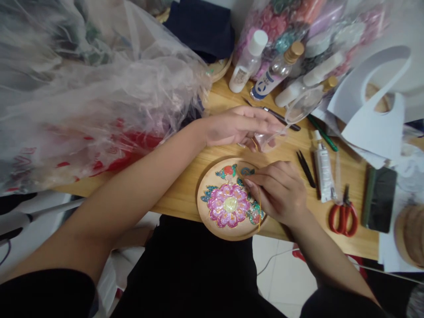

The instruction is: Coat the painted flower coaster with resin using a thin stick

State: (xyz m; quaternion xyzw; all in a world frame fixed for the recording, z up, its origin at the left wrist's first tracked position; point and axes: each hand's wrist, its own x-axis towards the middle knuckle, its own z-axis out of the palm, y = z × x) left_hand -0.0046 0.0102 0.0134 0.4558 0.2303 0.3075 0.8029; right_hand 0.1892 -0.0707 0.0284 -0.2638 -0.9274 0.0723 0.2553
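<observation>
A round wooden plate overhangs the front edge of the table. It bears a pink-purple flower outlined in gold, with teal leaves and small orange-red shapes around it. Over the plate's right side, my right hand is closed in a pinch on a thin gold wire, whose loose length hangs down past the rim. Just beyond the plate, my left hand has its fingers curled around a clear plastic piece with a wide round end; its exact kind is hard to tell.
Black tweezers, a white tube and red-handled pliers lie to the right, with a phone beyond. Several bottles stand behind. A large plastic bag fills the left. White paper is piled at right.
</observation>
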